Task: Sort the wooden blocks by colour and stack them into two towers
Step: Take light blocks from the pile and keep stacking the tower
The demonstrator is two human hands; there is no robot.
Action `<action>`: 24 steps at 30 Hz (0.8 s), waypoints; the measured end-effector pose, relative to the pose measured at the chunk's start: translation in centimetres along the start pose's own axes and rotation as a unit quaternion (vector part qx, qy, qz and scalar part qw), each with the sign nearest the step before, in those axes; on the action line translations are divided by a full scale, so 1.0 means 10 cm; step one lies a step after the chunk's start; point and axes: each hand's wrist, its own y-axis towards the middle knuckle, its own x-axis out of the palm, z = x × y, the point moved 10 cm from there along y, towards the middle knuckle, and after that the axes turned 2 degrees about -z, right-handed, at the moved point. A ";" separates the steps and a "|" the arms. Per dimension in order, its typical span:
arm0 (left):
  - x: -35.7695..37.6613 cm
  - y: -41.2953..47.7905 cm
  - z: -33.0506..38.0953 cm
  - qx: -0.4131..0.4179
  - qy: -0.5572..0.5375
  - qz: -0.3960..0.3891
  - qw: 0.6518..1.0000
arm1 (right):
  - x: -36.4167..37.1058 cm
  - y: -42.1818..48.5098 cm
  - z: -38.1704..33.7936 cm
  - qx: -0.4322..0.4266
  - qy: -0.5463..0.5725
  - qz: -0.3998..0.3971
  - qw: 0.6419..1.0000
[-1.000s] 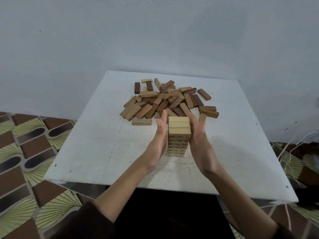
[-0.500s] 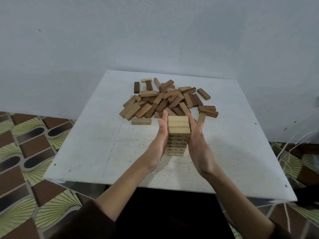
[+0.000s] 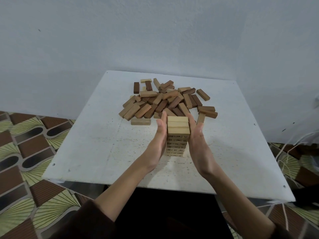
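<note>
A tower of light wooden blocks (image 3: 177, 135) stands several layers high near the middle of the white table (image 3: 96, 149). My left hand (image 3: 159, 140) lies flat against the tower's left side with straight fingers. My right hand (image 3: 198, 142) lies flat against its right side the same way. Behind the tower lies a loose pile of light and dark brown blocks (image 3: 165, 100). One light block (image 3: 140, 121) lies apart at the pile's near left.
The table stands against a pale wall, with its near edge toward me. Patterned floor tiles (image 3: 25, 152) show on the left. Thin white cords (image 3: 293, 152) hang off the right side of the table.
Both hands have closed in from slightly apart to flat against the tower's sides. The tower and the pile stay where they were.
</note>
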 end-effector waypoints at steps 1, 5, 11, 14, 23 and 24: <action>-0.03 0.00 -0.02 -0.007 0.000 0.015 1.000 | -0.02 0.00 0.03 0.010 0.011 0.004 1.000; -0.25 -0.04 -0.05 -0.023 0.063 0.053 0.996 | -0.17 0.08 0.03 0.005 -0.062 0.018 0.998; -1.02 0.00 0.22 0.021 0.232 0.209 0.950 | -0.47 0.62 -0.10 0.013 -0.168 0.025 0.985; -1.42 0.15 0.30 0.026 0.315 0.263 0.911 | -0.40 1.06 -0.20 -0.014 -0.298 -0.019 0.954; -1.58 0.55 0.25 -0.004 0.301 0.256 0.919 | -0.09 1.65 -0.26 -0.026 -0.313 -0.130 0.941; -1.50 0.55 0.25 0.004 0.286 0.249 0.925 | -0.07 1.64 -0.23 -0.023 -0.302 -0.137 0.943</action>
